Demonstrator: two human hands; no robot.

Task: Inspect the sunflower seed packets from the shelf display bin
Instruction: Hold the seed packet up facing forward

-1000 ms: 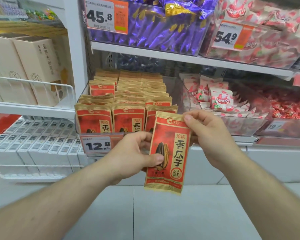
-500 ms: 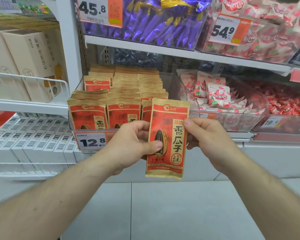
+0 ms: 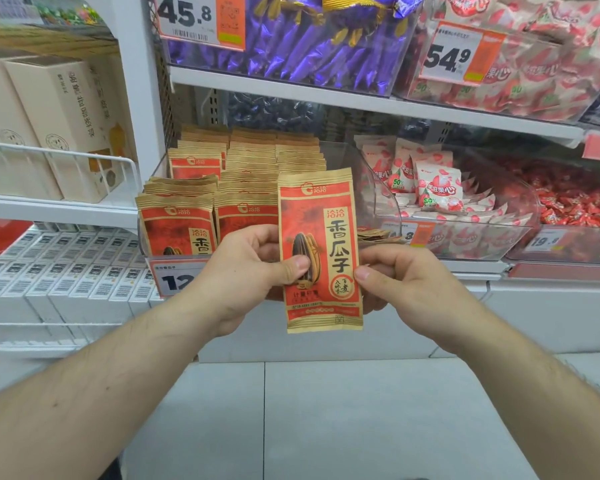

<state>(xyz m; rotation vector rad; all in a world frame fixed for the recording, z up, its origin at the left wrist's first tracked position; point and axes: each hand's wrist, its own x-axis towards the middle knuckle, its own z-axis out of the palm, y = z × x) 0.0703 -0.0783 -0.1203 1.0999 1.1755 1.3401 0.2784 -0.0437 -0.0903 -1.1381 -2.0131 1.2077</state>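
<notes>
Head view takes in a white shop shelf unit (image 3: 326,98) that fills the far side, with a pale tiled floor (image 3: 326,410) near the bottom. On the upper shelf, a clear bin of purple-wrapped sweets (image 3: 309,39) carries a tag reading 45.8, and to its right a bin of pink-and-white packs (image 3: 534,81) carries a tag reading 54.9. At far left, tall beige boxes (image 3: 56,126) stand behind a white wire rail, with rows of small white boxes (image 3: 66,271) on the shelf below them. On the middle shelf sits the clear display bin (image 3: 340,157), packed with upright rows of red-and-tan sunflower seed packets (image 3: 177,226); its price tag (image 3: 174,278) is partly hidden by the left hand. Right of that bin lie more pink-and-white fruit packs (image 3: 437,188), and further right a heap of red-wrapped sweets (image 3: 575,202).

One sunflower seed packet (image 3: 321,251) is held upright in front of the bin's right side, its printed face turned toward the camera. Left hand (image 3: 246,271) takes its left edge, thumb pressed on the seed picture and fingers behind. Right hand (image 3: 416,282) pinches the right edge low down, thumb on the front. Both grips are closed on this one packet.
</notes>
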